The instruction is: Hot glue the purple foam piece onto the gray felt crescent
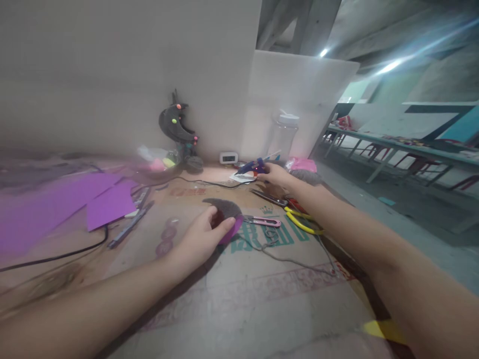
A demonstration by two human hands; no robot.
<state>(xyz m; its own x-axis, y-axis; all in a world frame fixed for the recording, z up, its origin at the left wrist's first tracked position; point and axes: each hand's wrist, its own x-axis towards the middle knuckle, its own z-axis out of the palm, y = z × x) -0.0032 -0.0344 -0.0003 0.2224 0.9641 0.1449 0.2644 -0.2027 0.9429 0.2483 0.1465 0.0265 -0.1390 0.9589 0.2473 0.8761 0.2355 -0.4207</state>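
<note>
My left hand (209, 229) pinches a dark grey crescent-shaped piece (224, 207) with a purple patch on its lower side. Its thumb lies across the purple part, and the other fingers are partly hidden behind the piece. Farther off, my right hand (275, 175) has its fingers around the back end of a blue glue gun (251, 167), whose nozzle points left above a small white sheet (241, 177). Beside the left hand lies a pink-handled thread snipper (262, 221). Closer to the right forearm are scissors with yellow handles (303, 221).
A finished-looking grey crescent figure (175, 122) with coloured balls stands against the wall. Nearby are a small digital clock (228, 158), a clear bottle (283, 134), purple sheets (110, 204), pens (130, 224), loose grey cord (292, 260) and cardboard (243, 309) over the tabletop.
</note>
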